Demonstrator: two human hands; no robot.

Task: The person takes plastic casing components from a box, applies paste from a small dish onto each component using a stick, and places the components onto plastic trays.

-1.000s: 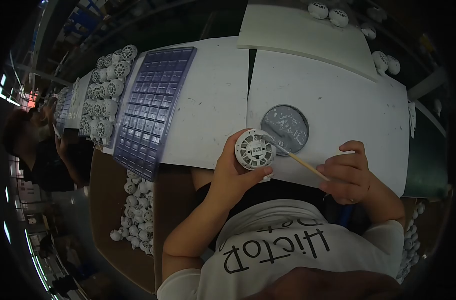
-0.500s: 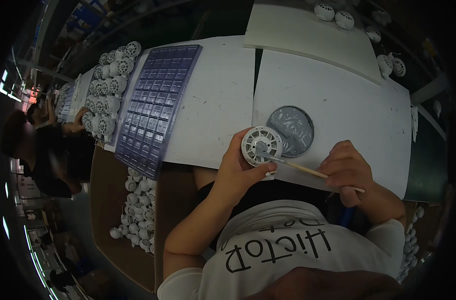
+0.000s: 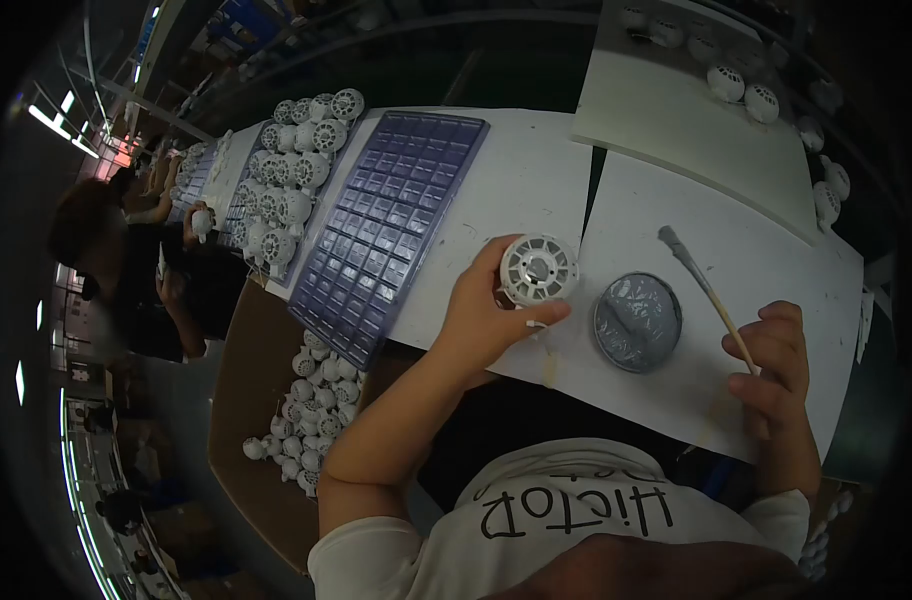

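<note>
My left hand (image 3: 494, 308) is closed round a white, round slotted housing (image 3: 522, 290), its spoked face turned up. A patch of grey paste (image 3: 538, 270) shows at the housing's centre. Between the fingers of my right hand (image 3: 776, 365) is a thin brush (image 3: 714, 298), its grey-coated tip pointing up and away from the housing. On the white board between both hands stands a round, shallow dish (image 3: 638, 322) of grey paste.
A purple compartment tray (image 3: 396, 225) lies left of my hands. Beyond it, white housings (image 3: 286, 180) stand in rows. A cardboard box (image 3: 238, 385) beside the table holds more of them. A raised cream board (image 3: 691, 125) lies at the back right. A co-worker (image 3: 126, 265) is at the far left.
The brush has come off the housing's centre and now points upward, right of the dish. The view has shifted. My left hand still holds the housing.
</note>
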